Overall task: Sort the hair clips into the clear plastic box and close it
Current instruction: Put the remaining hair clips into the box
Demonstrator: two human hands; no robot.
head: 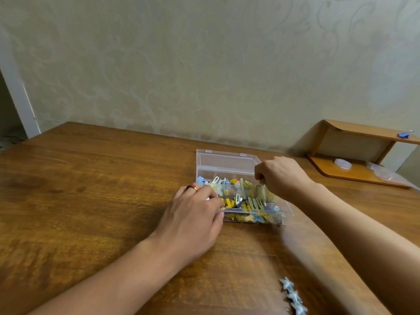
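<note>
Pale blue star-shaped hair clips [293,296] lie loose at the table's [91,178] near edge. Clear plastic box [227,160], lid open, sits mid-table. Left hand [193,214] grips its left side; right hand [281,176] curled over it, contents unclear. Advise: steady box, fetch remaining clips before closing.

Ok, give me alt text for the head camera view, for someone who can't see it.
Two hands work at an open clear plastic box of hair clips on a wooden table: left hand at its left end, right hand over its right side. Pale blue star clips lie nearer.
</note>
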